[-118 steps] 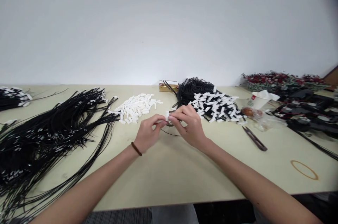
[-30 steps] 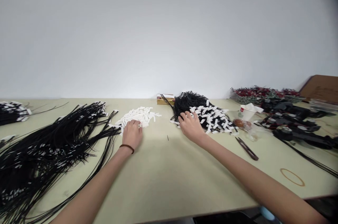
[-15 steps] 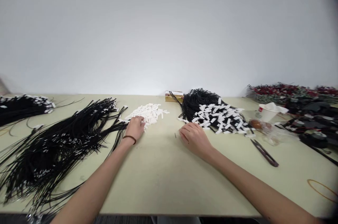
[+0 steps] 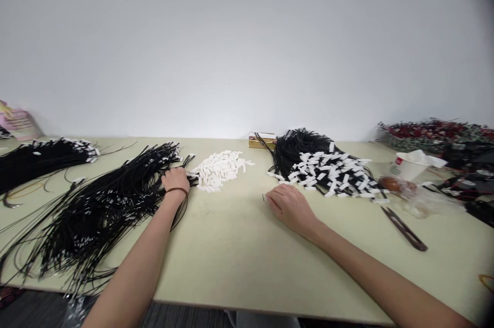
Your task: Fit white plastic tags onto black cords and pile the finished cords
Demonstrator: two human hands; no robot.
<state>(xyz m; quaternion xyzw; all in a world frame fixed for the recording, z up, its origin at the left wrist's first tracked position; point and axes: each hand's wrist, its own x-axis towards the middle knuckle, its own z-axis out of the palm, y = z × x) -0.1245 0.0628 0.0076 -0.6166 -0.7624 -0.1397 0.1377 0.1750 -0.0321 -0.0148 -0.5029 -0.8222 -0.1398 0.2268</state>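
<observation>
My left hand rests on the right edge of a large heap of black cables with small white and metallic ends. Its fingers are curled down among the cables, and what they hold is hidden. Just right of it lies a pile of small white sleeves. My right hand is closed in a pinch low over the table. A tiny thin dark piece shows at its fingertips; whether it is held I cannot tell. Behind that hand sits a bundle of black cables with white-sleeved ends.
Thread snips lie at the right. Behind them are a paper cup with tissue, a brown round item and a plastic bag. A gold box stands by the wall. More black cables lie far left.
My left hand has moved left from the white sleeve pile onto the black cables. My right hand stays in nearly the same place. The view has turned slightly left.
</observation>
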